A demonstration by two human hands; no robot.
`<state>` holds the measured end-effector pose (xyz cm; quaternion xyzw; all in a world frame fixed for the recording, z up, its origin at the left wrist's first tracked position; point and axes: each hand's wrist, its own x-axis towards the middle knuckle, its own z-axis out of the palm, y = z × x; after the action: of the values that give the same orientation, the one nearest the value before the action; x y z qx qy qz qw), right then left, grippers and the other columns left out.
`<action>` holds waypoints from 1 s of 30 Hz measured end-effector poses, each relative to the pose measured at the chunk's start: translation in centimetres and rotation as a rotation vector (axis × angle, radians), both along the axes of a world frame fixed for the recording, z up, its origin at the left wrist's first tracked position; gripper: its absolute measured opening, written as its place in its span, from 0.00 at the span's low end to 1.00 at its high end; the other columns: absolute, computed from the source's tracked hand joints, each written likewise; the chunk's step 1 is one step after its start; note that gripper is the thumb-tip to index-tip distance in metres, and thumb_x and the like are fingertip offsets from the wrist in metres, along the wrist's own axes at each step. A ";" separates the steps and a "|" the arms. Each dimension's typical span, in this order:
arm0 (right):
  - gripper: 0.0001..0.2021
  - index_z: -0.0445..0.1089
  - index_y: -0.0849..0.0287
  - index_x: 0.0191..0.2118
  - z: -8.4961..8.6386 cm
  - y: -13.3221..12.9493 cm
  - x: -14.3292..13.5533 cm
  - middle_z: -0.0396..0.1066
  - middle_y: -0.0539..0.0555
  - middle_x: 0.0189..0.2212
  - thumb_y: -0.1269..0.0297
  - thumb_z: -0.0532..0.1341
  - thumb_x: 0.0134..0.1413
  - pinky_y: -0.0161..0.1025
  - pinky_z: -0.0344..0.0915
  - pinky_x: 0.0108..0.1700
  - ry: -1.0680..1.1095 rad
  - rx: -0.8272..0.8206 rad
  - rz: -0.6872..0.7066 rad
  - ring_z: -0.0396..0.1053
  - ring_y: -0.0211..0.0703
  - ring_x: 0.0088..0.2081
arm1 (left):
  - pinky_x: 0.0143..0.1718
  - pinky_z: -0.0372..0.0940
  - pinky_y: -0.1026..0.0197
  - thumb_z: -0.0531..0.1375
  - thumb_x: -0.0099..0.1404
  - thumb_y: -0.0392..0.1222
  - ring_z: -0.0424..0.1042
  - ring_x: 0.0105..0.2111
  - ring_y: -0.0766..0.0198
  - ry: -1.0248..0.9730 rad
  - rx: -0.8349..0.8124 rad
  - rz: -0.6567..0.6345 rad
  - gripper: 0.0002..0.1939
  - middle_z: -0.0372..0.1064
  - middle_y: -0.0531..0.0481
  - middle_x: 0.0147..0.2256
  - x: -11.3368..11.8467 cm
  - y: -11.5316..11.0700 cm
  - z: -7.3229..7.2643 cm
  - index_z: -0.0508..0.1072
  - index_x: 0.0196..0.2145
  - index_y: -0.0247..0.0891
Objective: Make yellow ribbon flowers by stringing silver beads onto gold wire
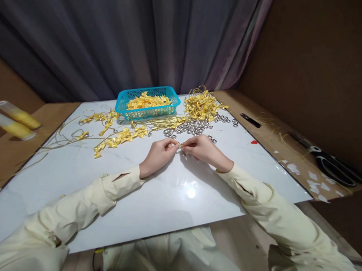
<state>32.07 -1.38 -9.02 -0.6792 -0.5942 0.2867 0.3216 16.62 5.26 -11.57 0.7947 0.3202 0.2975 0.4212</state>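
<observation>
At the middle of the table, my left hand (161, 153) and my right hand (203, 149) meet fingertip to fingertip. Both are closed in a pinch on a small yellowish piece (180, 146), too small and too covered by the fingers to name. Right below the fingertips is a small silver ring-like piece (183, 153); whether it hangs or lies on the table I cannot tell. Just beyond my hands lies a spread of silver oval rings (195, 127). A bundle of gold cords (165, 122) lies behind them, and a row of yellow ribbon bows (124, 136) is to the left.
A blue basket (123, 113) of yellow bows stands at the back, beside a heap of corded bows (202, 104). Two yellow thread spools (17, 130) stand far left. Right are thread snips (250, 119), black scissors (334, 166), paper scraps (313, 175) and a red piece (254, 142).
</observation>
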 end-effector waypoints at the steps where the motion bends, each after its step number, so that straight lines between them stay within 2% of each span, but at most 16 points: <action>1: 0.08 0.75 0.65 0.27 0.1 0.0 0.1 0.63 0.46 0.11 0.76 0.58 0.47 0.29 0.56 0.20 0.042 -0.030 0.006 0.56 0.29 0.12 | 0.23 0.50 0.67 0.56 0.58 0.40 0.54 0.20 0.70 -0.019 -0.059 -0.011 0.08 0.55 0.58 0.18 0.0 0.0 0.1 0.73 0.30 0.35; 5: 0.07 0.74 0.66 0.26 0.3 0.1 0.3 0.60 0.45 0.10 0.76 0.58 0.47 0.29 0.53 0.18 0.180 -0.108 0.023 0.54 0.28 0.12 | 0.18 0.45 0.67 0.57 0.57 0.41 0.51 0.16 0.72 -0.080 -0.338 -0.061 0.07 0.55 0.59 0.16 0.2 -0.2 0.7 0.71 0.29 0.34; 10: 0.07 0.73 0.67 0.25 0.7 0.1 0.5 0.60 0.45 0.11 0.76 0.58 0.47 0.29 0.50 0.17 0.273 -0.169 0.043 0.53 0.28 0.12 | 0.15 0.37 0.68 0.60 0.55 0.41 0.43 0.14 0.75 -0.183 -0.684 -0.155 0.06 0.44 0.61 0.15 0.2 -0.2 1.0 0.70 0.27 0.34; 13: 0.07 0.73 0.66 0.25 0.7 0.1 0.5 0.60 0.45 0.11 0.76 0.57 0.48 0.29 0.50 0.17 0.281 -0.162 0.068 0.53 0.28 0.12 | 0.15 0.35 0.68 0.63 0.53 0.40 0.39 0.15 0.76 -0.208 -0.820 -0.196 0.07 0.40 0.62 0.16 0.1 -0.1 1.1 0.70 0.27 0.34; 17: 0.06 0.73 0.66 0.32 0.4 0.2 0.8 0.61 0.45 0.12 0.74 0.58 0.49 0.29 0.54 0.17 0.236 -0.136 0.050 0.54 0.28 0.12 | 0.14 0.34 0.70 0.64 0.53 0.40 0.38 0.16 0.77 -0.221 -0.915 -0.198 0.08 0.37 0.62 0.18 0.1 0.1 1.2 0.69 0.26 0.33; 21: 0.03 0.69 0.64 0.31 0.6 -0.1 1.2 0.66 0.48 0.19 0.71 0.59 0.51 0.29 0.56 0.16 0.108 0.074 -0.016 0.61 0.31 0.16 | 0.14 0.33 0.71 0.63 0.54 0.38 0.37 0.16 0.77 -0.253 -0.975 -0.188 0.08 0.36 0.62 0.19 0.1 0.2 1.1 0.66 0.24 0.34; 26: 0.05 0.66 0.61 0.28 1.3 -0.9 0.9 0.66 0.52 0.27 0.69 0.57 0.54 0.31 0.59 0.25 -0.113 0.403 0.112 0.64 0.36 0.28 | 0.13 0.34 0.72 0.62 0.56 0.37 0.38 0.16 0.77 -0.252 -0.994 -0.164 0.07 0.37 0.62 0.19 0.2 0.3 1.0 0.67 0.25 0.33; 30: 0.05 0.64 0.61 0.28 1.1 -1.0 0.6 0.63 0.52 0.27 0.71 0.57 0.55 0.32 0.57 0.28 -0.280 0.533 0.209 0.61 0.36 0.29 | 0.13 0.34 0.71 0.63 0.55 0.36 0.38 0.16 0.77 -0.274 -0.965 -0.145 0.07 0.37 0.62 0.19 0.3 0.2 1.1 0.67 0.24 0.32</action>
<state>32.64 -2.37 -7.92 -0.5393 -0.7534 0.0562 0.3721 16.93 5.45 -10.50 0.4835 0.3069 0.1870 0.7982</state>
